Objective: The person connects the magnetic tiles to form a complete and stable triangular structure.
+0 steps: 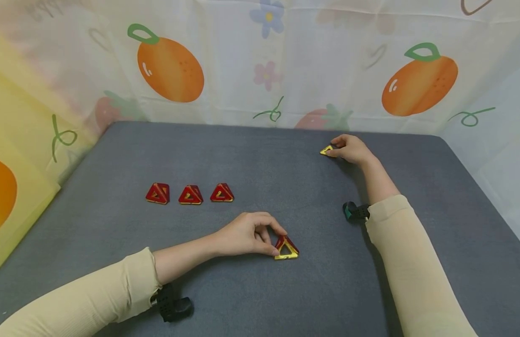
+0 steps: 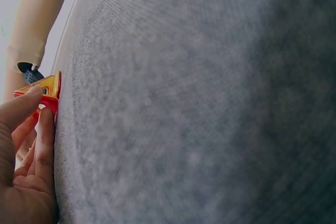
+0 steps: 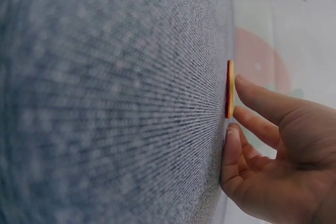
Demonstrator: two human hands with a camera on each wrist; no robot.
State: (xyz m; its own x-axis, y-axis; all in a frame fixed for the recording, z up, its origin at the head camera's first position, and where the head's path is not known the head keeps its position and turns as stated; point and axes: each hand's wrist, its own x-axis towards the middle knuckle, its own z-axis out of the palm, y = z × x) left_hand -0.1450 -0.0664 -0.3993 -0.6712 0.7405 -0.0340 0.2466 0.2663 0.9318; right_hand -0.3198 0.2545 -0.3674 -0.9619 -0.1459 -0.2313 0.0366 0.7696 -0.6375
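Near the table's middle front, my left hand pinches a triangular pyramid of magnetic tiles between thumb and fingers. Its front face has a yellow frame with an open centre, and red shows behind it. In the left wrist view the same pyramid stands on the cloth by the left fingertips. Far back on the right, my right hand holds a flat yellow triangle tile by its edges. Seen edge-on in the right wrist view, this triangle tile lies low against the table, with thumb and index finger at it.
Left of the middle, three red pyramids stand in a row: the left one, the middle one and the right one. A grey cloth covers the table. A fruit-printed curtain hangs along the back edge.
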